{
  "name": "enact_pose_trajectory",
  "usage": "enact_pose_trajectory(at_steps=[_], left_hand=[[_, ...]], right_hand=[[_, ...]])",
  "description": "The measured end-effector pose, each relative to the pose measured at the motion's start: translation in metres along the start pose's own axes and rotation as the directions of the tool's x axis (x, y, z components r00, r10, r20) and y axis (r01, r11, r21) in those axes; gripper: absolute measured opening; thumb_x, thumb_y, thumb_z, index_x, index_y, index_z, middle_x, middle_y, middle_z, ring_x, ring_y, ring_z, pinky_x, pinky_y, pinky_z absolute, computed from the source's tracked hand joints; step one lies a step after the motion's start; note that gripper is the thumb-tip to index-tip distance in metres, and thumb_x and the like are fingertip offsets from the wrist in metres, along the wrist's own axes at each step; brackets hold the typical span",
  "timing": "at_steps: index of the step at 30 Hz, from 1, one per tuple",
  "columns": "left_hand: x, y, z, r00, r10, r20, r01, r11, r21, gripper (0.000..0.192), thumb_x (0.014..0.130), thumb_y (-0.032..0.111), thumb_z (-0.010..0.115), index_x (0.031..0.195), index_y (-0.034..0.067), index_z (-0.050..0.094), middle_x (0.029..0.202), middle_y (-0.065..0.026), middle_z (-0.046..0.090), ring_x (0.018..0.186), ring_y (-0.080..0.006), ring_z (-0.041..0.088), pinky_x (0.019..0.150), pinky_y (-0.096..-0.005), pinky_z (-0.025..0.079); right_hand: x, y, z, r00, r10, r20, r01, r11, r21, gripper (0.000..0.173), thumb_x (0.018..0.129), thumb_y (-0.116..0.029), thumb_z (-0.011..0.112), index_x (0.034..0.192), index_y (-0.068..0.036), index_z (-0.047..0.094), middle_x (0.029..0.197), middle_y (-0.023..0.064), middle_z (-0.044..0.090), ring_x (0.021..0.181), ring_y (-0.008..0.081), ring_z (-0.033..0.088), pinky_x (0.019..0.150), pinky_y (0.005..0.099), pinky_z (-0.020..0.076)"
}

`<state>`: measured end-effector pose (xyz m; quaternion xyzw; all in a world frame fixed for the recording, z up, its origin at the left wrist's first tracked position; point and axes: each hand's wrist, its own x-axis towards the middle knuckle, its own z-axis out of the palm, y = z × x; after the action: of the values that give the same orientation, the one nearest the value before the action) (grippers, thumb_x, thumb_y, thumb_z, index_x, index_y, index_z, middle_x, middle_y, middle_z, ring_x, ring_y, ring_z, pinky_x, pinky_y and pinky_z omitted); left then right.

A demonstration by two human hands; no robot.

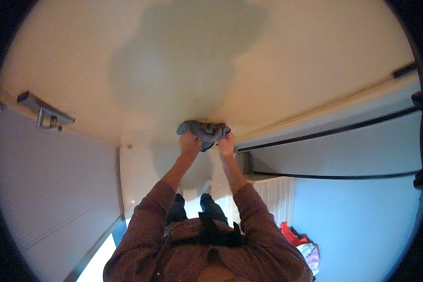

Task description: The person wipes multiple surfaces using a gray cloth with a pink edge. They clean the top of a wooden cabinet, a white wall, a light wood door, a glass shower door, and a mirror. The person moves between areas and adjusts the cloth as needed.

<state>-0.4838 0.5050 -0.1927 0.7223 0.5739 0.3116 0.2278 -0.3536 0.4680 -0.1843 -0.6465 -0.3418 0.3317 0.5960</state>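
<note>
A crumpled grey cloth [208,131] lies bunched between my two hands, in front of a broad beige panel [296,77]. My left hand [189,144] grips its left end, with the fingers mostly hidden behind the fabric. At the other end, my right hand [227,143] holds the bunched edge. A darker flap of the cloth hangs down between the hands. Both arms reach forward, with maroon sleeves [151,208] pushed up towards the elbows. Whether the cloth touches the panel is hard to tell.
To the left, a metal fitting [47,109] juts out beside a grey panel [56,169]. Two long black bars [331,130] run along the right side. Red and white fabric items [301,243] lie at lower right. My shoes [208,185] show below the arms.
</note>
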Motion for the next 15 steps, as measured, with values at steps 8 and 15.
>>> enact_pose_trajectory(at_steps=[8, 15], left_hand=[[0.049, 0.160, -0.028, 0.843, 0.400, -0.361, -0.491, 0.845, -0.212, 0.018, 0.063, 0.013, 0.064, 0.075, 0.002, 0.056, 0.067, -0.0158, 0.058, 0.060, -0.0361, 0.055, 0.055, -0.0402, 0.044], [0.081, 0.346, -0.062, 0.698, 0.434, -0.569, -0.673, 0.669, -0.315, 0.029, 0.059, 0.014, 0.065, 0.081, 0.002, 0.050, 0.079, -0.0163, 0.055, 0.071, -0.0355, 0.055, 0.056, -0.0429, 0.044]], right_hand=[[0.024, -0.159, -0.081, 0.864, -0.316, -0.391, 0.394, 0.909, 0.135, 0.017, 0.079, -0.002, 0.046, 0.092, -0.002, 0.057, 0.091, 0.0038, 0.058, 0.087, 0.0134, 0.052, 0.079, 0.0268, 0.0410], [0.044, -0.296, -0.189, 0.468, -0.692, -0.551, 0.829, 0.560, 0.000, 0.022, 0.080, -0.008, 0.049, 0.097, 0.003, 0.056, 0.103, 0.0115, 0.056, 0.094, 0.0212, 0.054, 0.085, 0.0317, 0.0403]])
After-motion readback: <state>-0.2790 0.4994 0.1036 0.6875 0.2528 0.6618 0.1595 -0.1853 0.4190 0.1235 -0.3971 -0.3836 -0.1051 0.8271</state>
